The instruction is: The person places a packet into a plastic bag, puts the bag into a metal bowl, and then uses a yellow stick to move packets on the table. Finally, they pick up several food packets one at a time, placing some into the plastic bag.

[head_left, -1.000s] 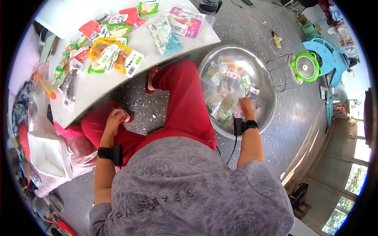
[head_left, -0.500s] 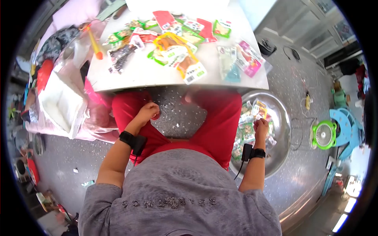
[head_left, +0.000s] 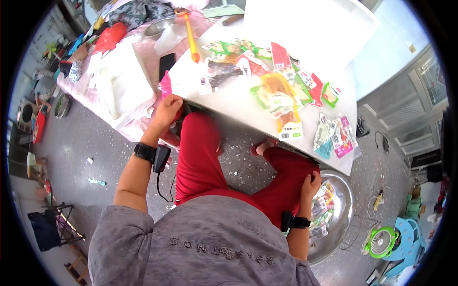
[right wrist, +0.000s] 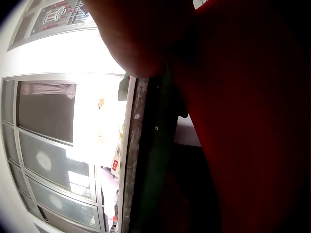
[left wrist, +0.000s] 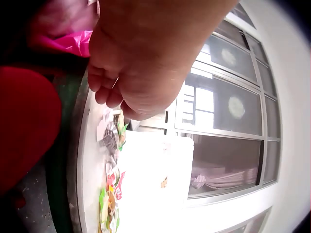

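Note:
My left hand (head_left: 167, 113) is at the near left corner of the white table (head_left: 224, 102), beside a bright pink plastic bag (head_left: 165, 86). In the left wrist view its fingers (left wrist: 103, 90) hang loosely bent near the table edge, with no object visible in them. My right hand (head_left: 310, 186) is beside the right thigh of the red trousers (head_left: 291, 174), fingers loosely bent, at the near rim of a steel basin (head_left: 346, 214). The basin holds several clear food packs (head_left: 322, 209). In the right wrist view that hand is dark and its fingers are hidden.
Several colourful food packets, including a yellow-edged one (head_left: 286, 114), lie on the table before a white foam box (head_left: 305, 35). A yellow-handled tool (head_left: 192, 40) and black phone (head_left: 166, 66) are at the left, near a white foam tray (head_left: 121, 81). A green fan (head_left: 382, 241) stands right.
My right hand has come out of the basin to the right thigh. My left hand has moved from the left knee up to the table corner. The head view has swung left.

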{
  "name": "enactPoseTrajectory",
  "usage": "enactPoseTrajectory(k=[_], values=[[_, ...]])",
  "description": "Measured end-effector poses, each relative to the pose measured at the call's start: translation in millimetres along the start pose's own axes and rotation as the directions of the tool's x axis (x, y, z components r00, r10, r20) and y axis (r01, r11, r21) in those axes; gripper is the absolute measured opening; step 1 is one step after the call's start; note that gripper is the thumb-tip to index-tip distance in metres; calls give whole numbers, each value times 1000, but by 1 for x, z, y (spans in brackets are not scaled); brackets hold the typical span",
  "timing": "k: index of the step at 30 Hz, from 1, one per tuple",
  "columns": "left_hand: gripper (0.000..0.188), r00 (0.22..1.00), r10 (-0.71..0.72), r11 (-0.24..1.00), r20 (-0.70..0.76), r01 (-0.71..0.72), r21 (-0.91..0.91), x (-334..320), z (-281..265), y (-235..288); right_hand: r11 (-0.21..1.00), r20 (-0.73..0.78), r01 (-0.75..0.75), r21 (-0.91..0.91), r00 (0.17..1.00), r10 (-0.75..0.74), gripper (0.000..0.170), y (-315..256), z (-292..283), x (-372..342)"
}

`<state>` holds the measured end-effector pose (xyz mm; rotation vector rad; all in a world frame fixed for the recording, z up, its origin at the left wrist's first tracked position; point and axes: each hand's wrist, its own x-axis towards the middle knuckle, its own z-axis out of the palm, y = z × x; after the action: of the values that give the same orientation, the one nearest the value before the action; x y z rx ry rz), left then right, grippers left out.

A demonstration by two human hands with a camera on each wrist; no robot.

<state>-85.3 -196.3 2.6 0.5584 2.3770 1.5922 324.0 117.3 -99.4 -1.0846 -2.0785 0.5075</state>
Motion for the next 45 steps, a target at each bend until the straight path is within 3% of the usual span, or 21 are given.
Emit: enactPoseTrajectory(k=[1, 3, 5, 7, 8, 12, 15, 18, 21, 27, 30, 36, 39, 42, 45], values=[[15, 977, 155, 964, -144, -118, 238, 10, -20, -11, 991, -9, 110, -75, 994, -111, 20, -5, -1, -1], [17, 872, 371, 862, -318, -197, 466, 27, -60, -27, 975, -14, 184, -124, 982, -187, 20, 0, 2, 0], [22, 782, 485, 724, -392, -107, 682, 48, -100, -62, 978, -4, 172, -118, 985, -174, 20, 5, 3, 0], [28, 796, 413, 676, -443, 58, 735, 57, -126, -77, 975, 7, 171, -142, 985, -171, 18, 4, 4, 1], [36, 841, 287, 664, -460, 171, 728, 67, -140, -94, 971, 18, 179, -160, 984, -178, 18, 6, 4, 2], [44, 872, 21, 607, -489, 378, 699, 84, -162, -116, 957, 20, 216, -196, 976, -217, 16, 10, 6, 3], [47, 896, 59, 461, -440, 367, 808, 82, -155, -106, 960, -3, 201, -195, 979, -205, 15, 4, 6, 2], [46, 905, -133, 430, -404, 420, 799, 83, -147, -93, 948, -2, 232, -217, 971, -238, 14, 1, 5, 3], [45, 894, -278, 455, -352, 445, 771, 91, -150, -87, 945, 17, 229, -232, 973, -232, 13, -2, 5, 4], [27, 961, -139, 534, -240, 277, 799, 106, -167, -113, 940, 18, 233, -250, 972, -236, 13, -7, 6, 6], [21, 967, -42, 566, -251, 231, 792, 107, -169, -118, 939, 32, 236, -251, 971, -236, 13, -8, 6, 6], [22, 898, 194, 692, -395, 160, 704, 101, -179, -112, 935, 16, 244, -257, 969, -248, 13, -9, 5, 6], [22, 851, 256, 810, -458, 70, 582, 77, -160, -70, 977, -14, 155, -144, 987, -158, 16, 2, 6, 4], [20, 899, 137, 944, -416, 9, 330, 45, -130, -33, 999, -44, 16, -33, 999, -18, 18, -1, 4, 7], [15, 952, 110, 989, -287, -74, 131, 4, -81, -12, 995, -92, 66, 80, 994, -58, 19, -27, 2, 22]])
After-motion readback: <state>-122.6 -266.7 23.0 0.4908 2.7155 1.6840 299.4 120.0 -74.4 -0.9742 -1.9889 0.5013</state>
